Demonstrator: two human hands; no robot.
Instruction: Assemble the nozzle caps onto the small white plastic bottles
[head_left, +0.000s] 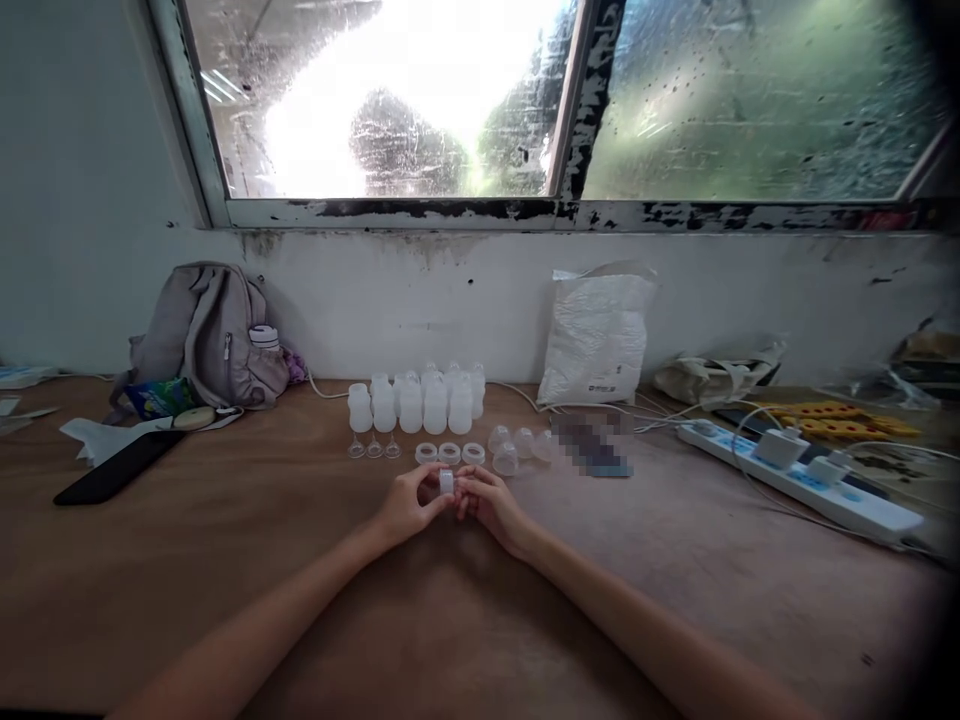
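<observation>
Near the middle of the table, my left hand (406,507) grips a small white screw ring (446,482) between thumb and fingers, tilted on its edge. My right hand (496,508) meets it from the other side with bent fingertips at the ring; whether they pinch a nipple inside it is too small to make out. Just beyond lie three white screw rings (450,453) in a row. Clear bottle nipples (374,449) stand to their left, and several transparent domed caps (506,459) to their right. Behind them are several frosted baby bottles (409,408) in rows.
A grey backpack (214,335) leans on the wall at the left, with a black flat strip (116,470) before it. A white plastic bag (596,340) stands at the back. On the right lie a blurred-out patch (596,447), a power strip (810,485) and cables.
</observation>
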